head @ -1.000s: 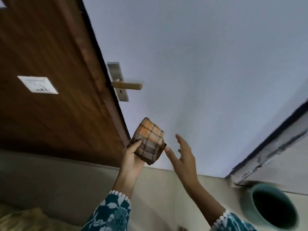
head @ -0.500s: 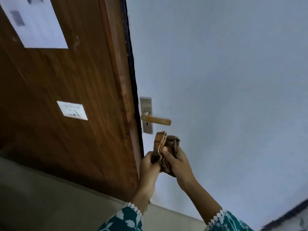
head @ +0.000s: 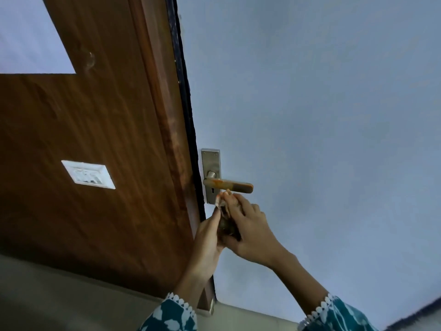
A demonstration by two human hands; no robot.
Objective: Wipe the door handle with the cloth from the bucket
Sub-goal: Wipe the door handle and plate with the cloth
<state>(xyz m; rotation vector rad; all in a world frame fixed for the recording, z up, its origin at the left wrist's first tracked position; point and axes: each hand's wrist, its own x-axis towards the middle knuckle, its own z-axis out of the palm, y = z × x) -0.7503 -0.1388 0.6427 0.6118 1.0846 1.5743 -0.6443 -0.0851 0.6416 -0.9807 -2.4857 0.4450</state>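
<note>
The bunched checked cloth is gripped between the left hand and the right hand, both closed on it. The orange-stained metal lever door handle is found just above the right fingertips. For a good wipe, the cloth should probably be wrapped around the lever and drawn along its whole length.

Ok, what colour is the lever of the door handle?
Tan-orange with a few brighter orange patches, on a silver backplate. The lever shows best in the head view.

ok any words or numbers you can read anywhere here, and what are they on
Nothing readable.
White plate on the brown door: raised marks, too blurred to read.
Pale sheet higher on the door: looks blank.
Metal plate behind the handle: no lettering visible.
</note>
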